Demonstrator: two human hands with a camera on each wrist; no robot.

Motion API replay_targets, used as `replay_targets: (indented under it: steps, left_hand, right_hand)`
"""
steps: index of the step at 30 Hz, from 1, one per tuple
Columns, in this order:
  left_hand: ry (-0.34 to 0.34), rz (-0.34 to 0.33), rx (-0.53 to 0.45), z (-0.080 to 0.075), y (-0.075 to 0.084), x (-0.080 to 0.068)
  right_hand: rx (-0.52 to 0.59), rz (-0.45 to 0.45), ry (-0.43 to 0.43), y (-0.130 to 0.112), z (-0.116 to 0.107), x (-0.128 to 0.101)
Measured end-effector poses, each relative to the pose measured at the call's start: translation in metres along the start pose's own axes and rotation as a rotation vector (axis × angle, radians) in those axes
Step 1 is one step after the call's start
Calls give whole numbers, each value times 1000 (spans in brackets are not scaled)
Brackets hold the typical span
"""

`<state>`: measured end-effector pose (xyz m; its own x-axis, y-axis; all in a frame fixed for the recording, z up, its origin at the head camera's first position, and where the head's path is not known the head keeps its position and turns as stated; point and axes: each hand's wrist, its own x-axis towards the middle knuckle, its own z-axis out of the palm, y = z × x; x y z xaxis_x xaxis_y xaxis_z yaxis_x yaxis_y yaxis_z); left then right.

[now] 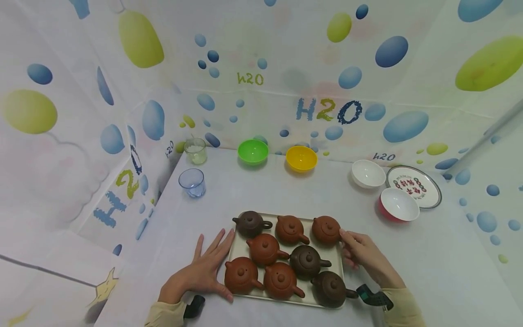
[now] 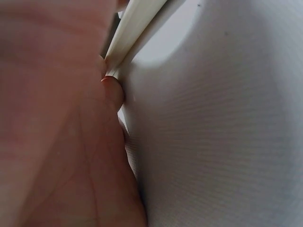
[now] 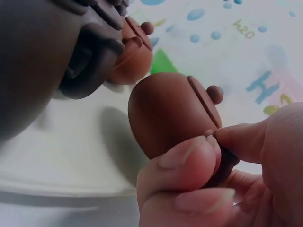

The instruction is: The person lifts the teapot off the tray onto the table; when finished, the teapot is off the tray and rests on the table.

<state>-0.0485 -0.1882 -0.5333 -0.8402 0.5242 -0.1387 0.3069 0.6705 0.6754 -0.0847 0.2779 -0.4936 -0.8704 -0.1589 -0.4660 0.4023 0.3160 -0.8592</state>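
- Pinching the handle of a brown teapot, the right hand has thumb and forefinger closed on it; this pot stands at the far right corner of the cream tray.
- Left hand lies flat with straight fingers against the tray's left edge, apparently touching it.
- Seven other teapots fill the tray on the table.

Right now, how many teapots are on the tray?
8 teapots, all on the tray: three in the back row, two in the middle, three in front.
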Motion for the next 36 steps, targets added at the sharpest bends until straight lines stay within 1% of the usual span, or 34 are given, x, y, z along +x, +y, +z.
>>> replay_targets:
  steps: [3,5,9,13,17,21,25,31,34,36]
  left_hand:
    - [-2,0,-1,-1,0,0]
    - [-1,5,-5,-1,-1,0]
    - [3,11,-12,-2,0,0]
    - [-8,-1,-7,-5,2,0]
    - [-18,-31,-8,-5,4,-1]
    - [-15,-36,-4,-4,3,-1]
    - [-8,-22,-6,-4,3,-1]
    - [4,8,-1,-2,2,0]
    - [-9,-18,11,0,0,1]
    - [-2,-18,12,1,-2,1]
  right_hand:
    - [-10,9,14,-3,-2,-1]
    - [3,25,23,-6,-5,-1]
    - [75,45,60,-14,-11,5]
    - [135,29,87,-25,-18,19]
    - [180,23,103,-36,-21,39]
    - [198,25,111,-45,-24,59]
    - [163,30,94,-54,-22,76]
    - [112,68,48,-62,-17,96]
    - [68,60,4,-64,-13,105]
    - [17,42,-49,-67,-10,109]
